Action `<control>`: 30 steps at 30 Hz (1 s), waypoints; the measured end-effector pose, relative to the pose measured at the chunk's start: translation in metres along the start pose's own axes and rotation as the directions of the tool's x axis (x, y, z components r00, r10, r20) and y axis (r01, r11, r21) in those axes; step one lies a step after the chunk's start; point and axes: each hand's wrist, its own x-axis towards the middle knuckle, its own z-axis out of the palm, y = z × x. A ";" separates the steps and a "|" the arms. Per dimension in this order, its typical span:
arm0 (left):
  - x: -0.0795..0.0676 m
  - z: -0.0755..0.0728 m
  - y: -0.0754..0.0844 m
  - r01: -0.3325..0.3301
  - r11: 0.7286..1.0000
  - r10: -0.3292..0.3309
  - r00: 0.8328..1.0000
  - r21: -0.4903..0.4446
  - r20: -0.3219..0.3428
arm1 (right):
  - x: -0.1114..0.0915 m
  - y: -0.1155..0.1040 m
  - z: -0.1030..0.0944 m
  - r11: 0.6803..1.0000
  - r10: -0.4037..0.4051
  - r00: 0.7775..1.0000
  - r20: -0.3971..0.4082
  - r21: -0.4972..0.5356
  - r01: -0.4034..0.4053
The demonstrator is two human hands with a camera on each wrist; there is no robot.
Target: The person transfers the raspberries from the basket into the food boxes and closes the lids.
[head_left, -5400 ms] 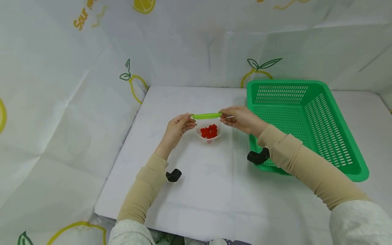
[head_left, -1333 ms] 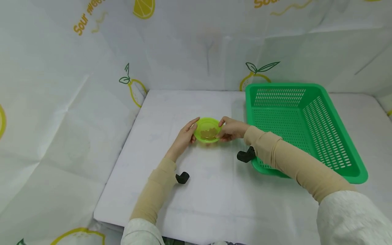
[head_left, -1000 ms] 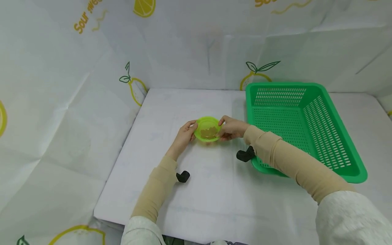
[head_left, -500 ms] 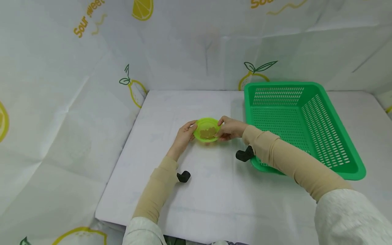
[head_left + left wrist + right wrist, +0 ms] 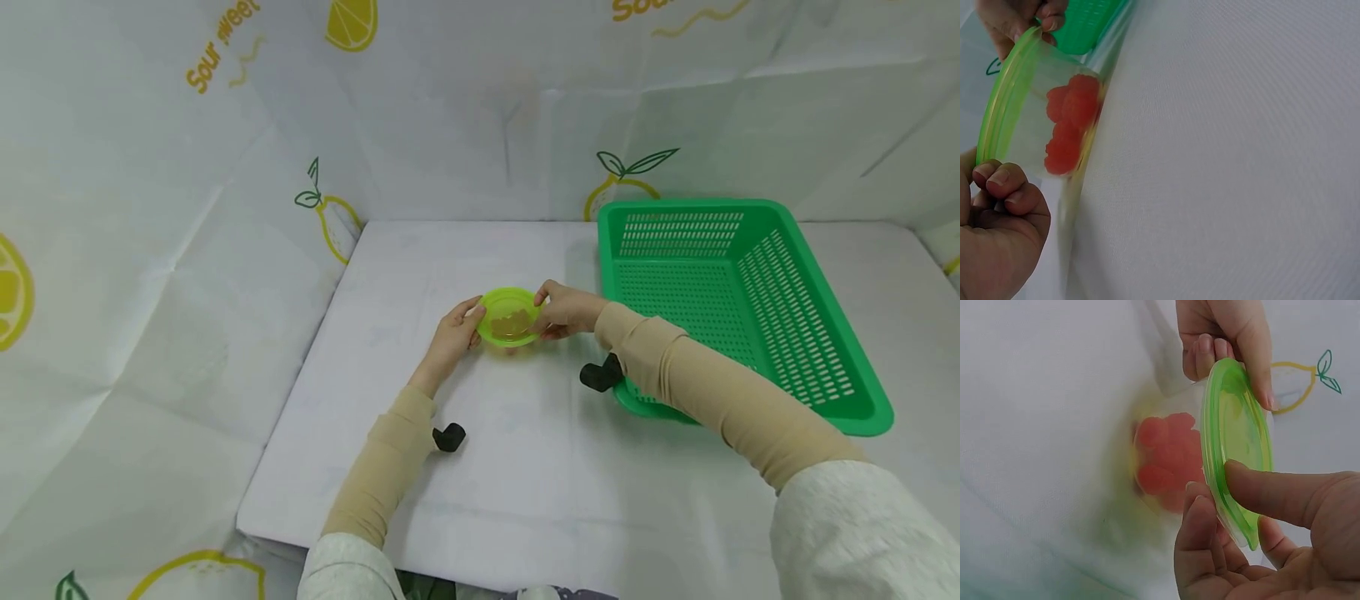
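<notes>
A small clear plastic bowl (image 5: pixel 1035 125) stands on the white table, with several red lumpy pieces (image 5: pixel 1169 453) inside. Over its mouth lies a translucent yellow-green lid (image 5: pixel 510 312), through which the red pieces look dull brown. My left hand (image 5: pixel 450 333) pinches the lid and bowl rim at the left, thumb on top and fingers curled below. At the right side my right hand (image 5: pixel 567 312) grips the rim, its thumb (image 5: pixel 1266 487) pressing on the lid and its fingers under the edge. Whether the lid is snapped down all round cannot be seen.
A large green perforated basket (image 5: pixel 817 325) stands on the table to the right, close to my right forearm. A lemon-printed white sheet (image 5: pixel 450 108) hangs behind and at the left. Black wrist cameras (image 5: pixel 450 437) stick out below both wrists.
Earlier, both hands held the lid edge-on above the uncovered bowl of red pieces. The lid has since come down onto the bowl. Over the last second the hands have barely moved.
</notes>
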 end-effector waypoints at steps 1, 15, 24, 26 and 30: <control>0.001 0.000 -0.001 0.002 1.000 -0.002 1.000 0.018 -0.006 | -0.001 -0.001 0.000 1.000 -0.001 1.000 -0.003 -0.006 0.001; 0.006 -0.009 -0.002 -0.059 0.954 0.101 0.986 0.294 -0.133 | -0.028 -0.020 -0.018 0.987 -0.066 0.997 -0.038 -0.151 0.060; -0.005 -0.011 0.029 -0.218 0.829 0.293 0.954 0.516 -0.069 | -0.067 -0.025 -0.037 0.963 -0.178 0.983 -0.055 -0.216 0.162; -0.009 -0.011 0.038 -0.259 0.785 0.343 0.938 0.562 -0.046 | -0.076 -0.024 -0.043 0.955 -0.218 0.973 -0.081 -0.221 0.195; -0.020 -0.011 0.053 -0.338 0.662 0.449 0.893 0.669 0.007 | -0.095 -0.018 -0.054 0.931 -0.287 0.941 -0.180 -0.281 0.231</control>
